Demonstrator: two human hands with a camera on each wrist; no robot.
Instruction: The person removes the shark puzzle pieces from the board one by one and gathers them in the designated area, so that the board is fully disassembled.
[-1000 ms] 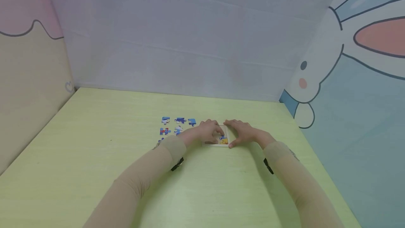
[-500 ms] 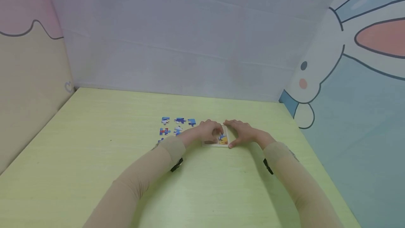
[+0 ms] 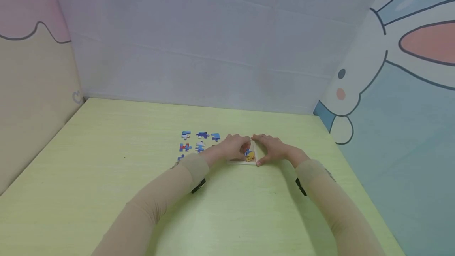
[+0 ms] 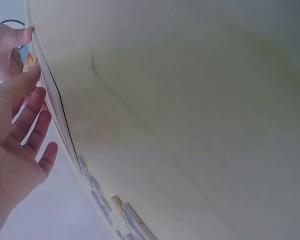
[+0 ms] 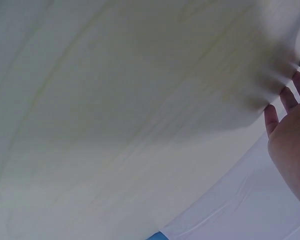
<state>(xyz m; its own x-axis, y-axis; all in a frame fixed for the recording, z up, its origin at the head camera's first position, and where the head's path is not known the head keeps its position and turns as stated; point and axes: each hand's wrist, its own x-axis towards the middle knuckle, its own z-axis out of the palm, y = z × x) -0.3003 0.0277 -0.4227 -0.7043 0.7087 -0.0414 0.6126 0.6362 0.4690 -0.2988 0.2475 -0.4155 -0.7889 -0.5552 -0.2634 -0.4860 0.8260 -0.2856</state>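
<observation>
A shallow puzzle tray (image 3: pixel 255 156) with a pale rim lies on the table between both hands. My left hand (image 3: pixel 234 146) is over it, thumb and forefinger at a blue and yellow jigsaw piece (image 3: pixel 250 156) near the tray's right side. In the left wrist view the orange part of that jigsaw piece (image 4: pixel 30 61) stands up at the thumb tip, and the other fingers of the left hand (image 4: pixel 20 120) hang loosely. The forefinger's tip is hidden there. My right hand (image 3: pixel 273 147) spreads along the tray's right edge, thumb at the near corner, fingers at the far one.
Left of the tray, several loose jigsaw pieces (image 3: pixel 202 135) lie in rows on the pale yellow table (image 3: pixel 124 192); my left forearm covers part of them. A plain wall (image 3: pixel 199 42) stands behind, with printed panels at both sides.
My left thumb and forefinger have closed together at the blue and yellow jigsaw piece, which has shifted slightly left and tilted. My right hand has stayed at the tray's edge.
</observation>
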